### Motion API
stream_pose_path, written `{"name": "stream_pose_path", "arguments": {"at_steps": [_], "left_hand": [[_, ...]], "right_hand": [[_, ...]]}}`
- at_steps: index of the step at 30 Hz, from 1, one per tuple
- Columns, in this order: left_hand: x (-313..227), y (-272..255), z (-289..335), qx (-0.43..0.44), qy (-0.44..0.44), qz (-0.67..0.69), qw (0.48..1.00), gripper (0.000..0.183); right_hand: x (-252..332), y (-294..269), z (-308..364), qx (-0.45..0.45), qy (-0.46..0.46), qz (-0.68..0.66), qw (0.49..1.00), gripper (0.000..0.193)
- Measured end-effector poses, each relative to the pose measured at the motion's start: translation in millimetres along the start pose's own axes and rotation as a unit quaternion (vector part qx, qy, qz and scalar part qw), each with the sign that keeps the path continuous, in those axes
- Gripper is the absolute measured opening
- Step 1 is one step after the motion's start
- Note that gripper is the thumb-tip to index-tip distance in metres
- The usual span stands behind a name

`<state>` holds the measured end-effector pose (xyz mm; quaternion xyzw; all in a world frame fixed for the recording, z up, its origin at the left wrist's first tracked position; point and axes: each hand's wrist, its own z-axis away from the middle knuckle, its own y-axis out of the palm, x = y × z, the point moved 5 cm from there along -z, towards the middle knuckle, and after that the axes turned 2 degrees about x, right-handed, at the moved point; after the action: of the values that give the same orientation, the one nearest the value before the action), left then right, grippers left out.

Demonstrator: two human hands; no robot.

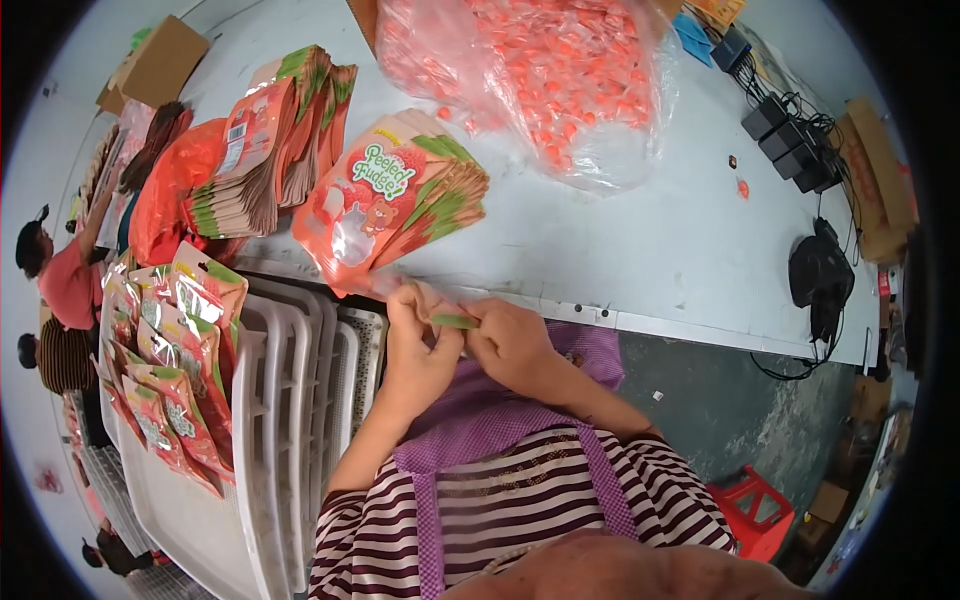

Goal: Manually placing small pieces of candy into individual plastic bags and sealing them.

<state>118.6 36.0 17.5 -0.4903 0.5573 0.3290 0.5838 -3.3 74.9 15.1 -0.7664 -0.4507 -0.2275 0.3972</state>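
Note:
At the table's front edge, my left hand and my right hand are closed on a small pouch with a green top edge. The fingers pinch it from both sides and hide much of it. Just beyond them on the table lies a fanned stack of flat pink and green pouches. More flat pouches are piled to its left. A large clear plastic bag of small orange-red wrapped candies lies open farther back, with a few pieces loose beside it.
Puffed, glossy pouches lie in the top one of several stacked white trays at my left. A red plastic bag sits by the piles. Black power adapters and cables occupy the table's right end. A red stool stands on the floor.

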Motion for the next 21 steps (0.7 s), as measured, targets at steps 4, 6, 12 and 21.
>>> {"name": "stream_pose_path", "arguments": {"at_steps": [4,6,12,21], "left_hand": [[-4.8,5.1,8.7,0.02,-0.042,0.085,0.995,0.035],[-11.4,5.2,10.3,0.03,-0.004,0.061,0.998,0.036],[-5.5,1.6,5.3,0.014,0.066,-0.032,0.997,0.043],[5.0,4.2,13.7,0.042,0.095,-0.077,0.992,0.047]], "right_hand": [[-6.2,-4.5,2.3,0.037,0.098,-0.067,0.992,0.028],[-2.1,-9.0,3.0,0.039,0.088,-0.084,0.992,0.025],[-3.2,1.8,-2.6,0.105,0.203,-0.135,0.964,0.02],[-5.7,12.1,11.2,0.163,0.187,-0.035,0.968,0.029]]}}
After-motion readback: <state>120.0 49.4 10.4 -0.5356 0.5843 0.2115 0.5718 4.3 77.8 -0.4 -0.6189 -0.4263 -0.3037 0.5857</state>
